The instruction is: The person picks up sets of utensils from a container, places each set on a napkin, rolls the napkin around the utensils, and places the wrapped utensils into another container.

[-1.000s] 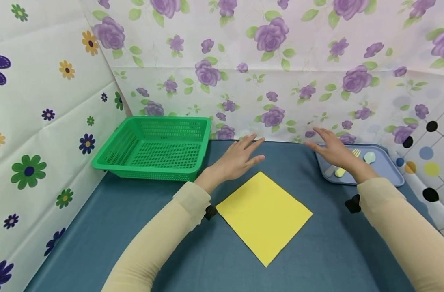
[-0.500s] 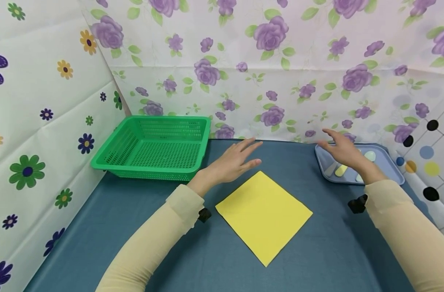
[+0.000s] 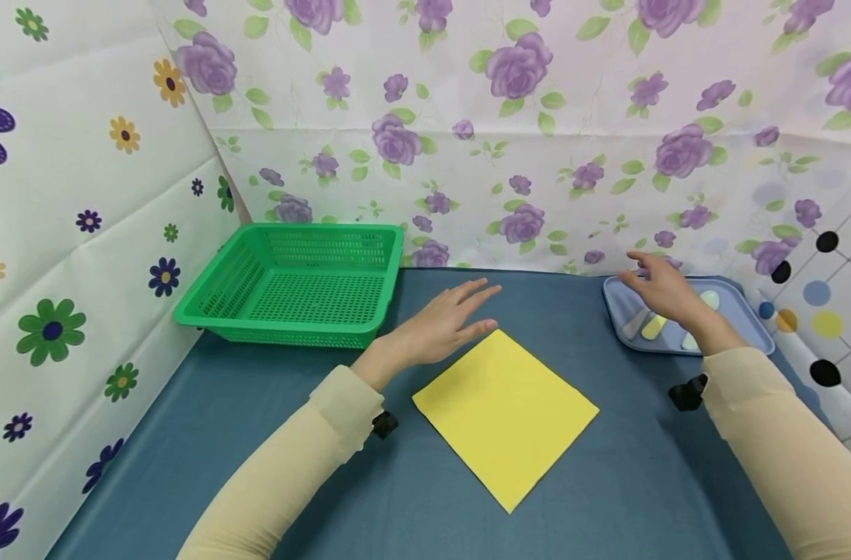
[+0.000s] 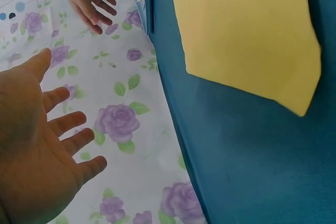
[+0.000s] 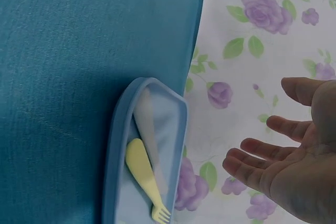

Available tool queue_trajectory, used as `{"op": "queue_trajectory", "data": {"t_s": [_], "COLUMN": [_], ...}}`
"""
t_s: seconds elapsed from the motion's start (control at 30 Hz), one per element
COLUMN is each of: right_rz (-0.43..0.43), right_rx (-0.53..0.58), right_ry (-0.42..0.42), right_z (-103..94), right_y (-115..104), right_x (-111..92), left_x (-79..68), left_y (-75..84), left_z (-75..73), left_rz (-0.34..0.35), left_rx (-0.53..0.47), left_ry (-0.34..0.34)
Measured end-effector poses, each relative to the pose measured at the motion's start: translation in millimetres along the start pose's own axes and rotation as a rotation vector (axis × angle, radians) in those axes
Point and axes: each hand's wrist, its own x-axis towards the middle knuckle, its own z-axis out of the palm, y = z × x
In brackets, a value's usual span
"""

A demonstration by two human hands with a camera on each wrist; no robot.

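Head view: left hand [image 3: 436, 330] and right hand [image 3: 667, 295] both in the air, nothing gripped.
Left hand: fingers spread wide; has drawn back nearer, thumb tip now level with the far corner of the yellow sheet [image 3: 508, 420]. Left wrist view shows them apart.
Right hand: fingers loosely bent, wide; has shifted right over the blue tray [image 3: 740, 334], no contact visible.
Yellow sheet: flat on the blue table [image 3: 607, 482], turned cornerwise, between green basket [image 3: 278, 325] and tray; unmoved.
Tray: yellow fork [image 5: 142, 169] beside a pale utensil [image 5: 149, 135].
Net: only hand positions changed; my read, nothing handled yet.
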Motion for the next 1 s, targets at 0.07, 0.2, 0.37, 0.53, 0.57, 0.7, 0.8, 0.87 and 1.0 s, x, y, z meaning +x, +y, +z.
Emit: {"op": "queue_trajectory", "data": {"t_s": [0.07,0.2,0.37,0.53,0.57,0.7,0.8,0.87,1.0], "right_rz": [0.007,0.013,0.020,0.037,0.041,0.052,0.058,0.067,0.095], "right_rx": [0.009,0.012,0.014,0.015,0.015,0.015,0.017,0.012,-0.004], "right_ry": [-0.007,-0.014,-0.022,-0.036,-0.040,-0.055,-0.059,-0.061,-0.069], "right_z": [0.7,2.8,3.8,3.9,3.9,3.7,3.5,3.4,4.1], "right_y": [1.6,5.0,9.0,11.2,11.1,10.5,10.3,10.3,11.2], "right_x": [-1.2,-2.5,-3.3,-4.6,-5.0,-6.8,-7.8,-8.4,-10.6], "left_x": [-3.1,-9.4,-16.7,-23.4,-24.8,-29.5,-32.0,-33.4,-35.9], "left_y": [0.1,0.3,0.7,0.9,0.6,-1.1,-1.9,-1.9,-1.4], "left_z": [2.1,5.5,8.7,11.3,12.1,15.7,17.7,18.7,20.9], "left_rz": [0.004,0.015,0.022,0.028,0.027,0.047,0.063,0.067,0.056], "left_rx": [-0.005,-0.012,-0.009,-0.006,-0.002,0.008,0.018,0.025,0.041], "left_ry": [-0.012,-0.020,-0.026,-0.040,-0.045,-0.056,-0.066,-0.079,-0.114]}}
